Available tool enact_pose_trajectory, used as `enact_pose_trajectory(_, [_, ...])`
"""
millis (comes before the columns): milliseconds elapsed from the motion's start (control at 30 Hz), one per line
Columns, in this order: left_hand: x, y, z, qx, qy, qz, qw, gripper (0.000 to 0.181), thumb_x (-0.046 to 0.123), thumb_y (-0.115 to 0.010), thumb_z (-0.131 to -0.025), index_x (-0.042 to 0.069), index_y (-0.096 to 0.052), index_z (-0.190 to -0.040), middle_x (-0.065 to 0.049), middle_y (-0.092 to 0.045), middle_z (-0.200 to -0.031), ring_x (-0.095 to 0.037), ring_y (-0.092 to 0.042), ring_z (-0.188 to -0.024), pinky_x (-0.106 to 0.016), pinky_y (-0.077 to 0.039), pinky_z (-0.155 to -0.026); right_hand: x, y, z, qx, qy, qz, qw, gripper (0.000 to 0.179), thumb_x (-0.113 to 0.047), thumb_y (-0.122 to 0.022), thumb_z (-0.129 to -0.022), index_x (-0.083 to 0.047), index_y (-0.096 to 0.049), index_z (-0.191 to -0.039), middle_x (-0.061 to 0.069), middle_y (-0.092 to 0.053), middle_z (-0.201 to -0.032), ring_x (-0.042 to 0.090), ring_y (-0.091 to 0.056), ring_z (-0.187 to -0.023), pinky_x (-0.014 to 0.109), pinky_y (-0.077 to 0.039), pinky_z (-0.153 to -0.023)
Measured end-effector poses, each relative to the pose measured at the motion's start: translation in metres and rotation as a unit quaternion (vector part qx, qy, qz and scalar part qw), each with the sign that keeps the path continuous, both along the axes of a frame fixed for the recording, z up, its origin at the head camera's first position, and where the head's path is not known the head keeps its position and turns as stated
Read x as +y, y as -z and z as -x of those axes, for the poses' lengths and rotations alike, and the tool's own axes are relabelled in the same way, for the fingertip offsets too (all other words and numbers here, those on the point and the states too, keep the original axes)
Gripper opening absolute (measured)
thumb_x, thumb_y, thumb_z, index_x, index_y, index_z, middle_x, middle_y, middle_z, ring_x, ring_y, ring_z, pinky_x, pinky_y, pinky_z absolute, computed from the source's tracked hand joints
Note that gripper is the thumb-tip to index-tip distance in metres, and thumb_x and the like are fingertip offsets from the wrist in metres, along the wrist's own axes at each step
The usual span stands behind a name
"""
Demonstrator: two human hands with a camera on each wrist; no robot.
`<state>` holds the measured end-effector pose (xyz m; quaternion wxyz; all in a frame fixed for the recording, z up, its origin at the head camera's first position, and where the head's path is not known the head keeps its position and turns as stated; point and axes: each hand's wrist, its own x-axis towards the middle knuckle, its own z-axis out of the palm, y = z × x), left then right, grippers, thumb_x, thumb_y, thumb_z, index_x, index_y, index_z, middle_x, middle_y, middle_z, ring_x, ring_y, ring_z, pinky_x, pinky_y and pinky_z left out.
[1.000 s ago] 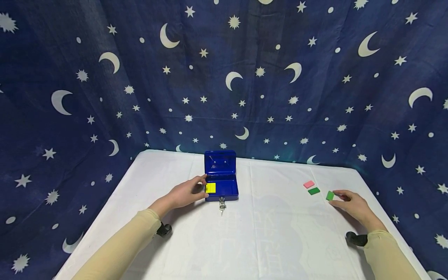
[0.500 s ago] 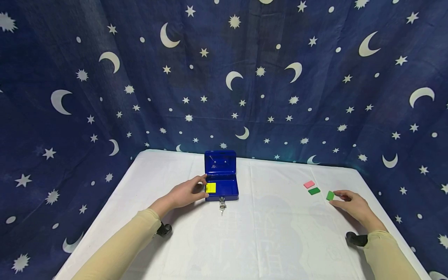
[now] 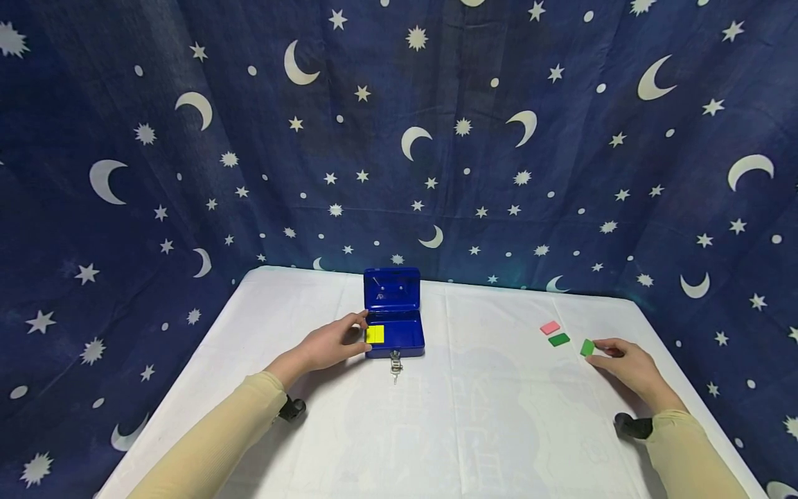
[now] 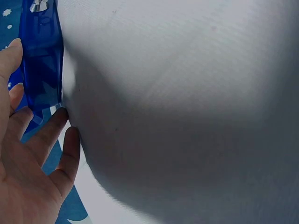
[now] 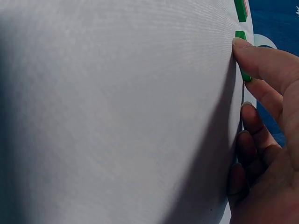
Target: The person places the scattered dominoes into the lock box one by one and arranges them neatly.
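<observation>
A small blue cash box [image 3: 404, 335] stands on the table with its lid [image 3: 392, 290] raised. Yellow rectangular blocks [image 3: 375, 335] lie side by side in its left part. My left hand [image 3: 330, 343] holds the box's left end, thumb near the front corner and fingers farther back; the left wrist view shows fingertips touching the blue box [image 4: 42, 60]. At the right, my right hand [image 3: 632, 367] pinches a light-green block [image 3: 587, 347] between thumb and forefinger, low at the tabletop. Just left of it lie a dark-green block [image 3: 559, 339] and a pink block [image 3: 550, 328].
A key hangs from the lock [image 3: 395, 364] on the box's front. White cloth covers the table [image 3: 474, 416]. Behind it hangs a dark blue curtain [image 3: 461, 166] with moons and stars. Both wrists carry black camera mounts [image 3: 634, 425].
</observation>
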<state>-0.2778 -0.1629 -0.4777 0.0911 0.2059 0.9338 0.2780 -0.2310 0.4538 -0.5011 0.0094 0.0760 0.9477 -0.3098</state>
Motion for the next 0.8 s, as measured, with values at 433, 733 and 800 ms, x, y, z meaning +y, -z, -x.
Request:
enact_pose_trajectory(433, [-0.0007, 0.0004, 0.0006, 0.003, 0.004, -0.002, 1.0000, 0.046, 0.053, -0.066, -0.095, 0.022, -0.055, -0.128, 0.010, -0.033, -0.163, -0.023, -0.042, -0.143, -0.051, -0.042, -0.106, -0.0012, -0.0035, 0.0001, -0.030, 0.012, 0.023, 0.9992, 0.078, -0.049, -0.074, -0.089, 0.008, -0.052, -0.137, 0.027, -0.055, -0.120, 0.040, -0.048, -0.105, 0.052, -0.043, -0.086])
enact_pose_trajectory(733, [-0.0005, 0.0007, 0.0000, 0.000, -0.001, -0.002, 1.0000, 0.048, 0.054, -0.066, -0.095, 0.023, -0.055, -0.129, 0.011, -0.033, -0.163, -0.022, -0.042, -0.143, -0.051, -0.042, -0.107, -0.0031, -0.0026, -0.0042, -0.028, 0.013, 0.022, 0.9993, 0.079, -0.051, -0.072, -0.091, 0.008, -0.050, -0.139, 0.034, -0.052, -0.127, 0.044, -0.049, -0.109, 0.059, -0.043, -0.091])
enact_pose_trajectory(800, [-0.0004, 0.0007, 0.0001, -0.001, -0.002, -0.001, 1.0000, 0.048, 0.054, -0.066, -0.095, 0.024, -0.055, -0.129, 0.010, -0.033, -0.163, -0.023, -0.042, -0.143, -0.051, -0.041, -0.108, -0.0036, -0.0020, -0.0042, -0.024, 0.013, 0.019, 0.9994, 0.079, -0.052, -0.071, -0.091, 0.008, -0.050, -0.139, 0.033, -0.052, -0.128, 0.044, -0.049, -0.109, 0.059, -0.043, -0.091])
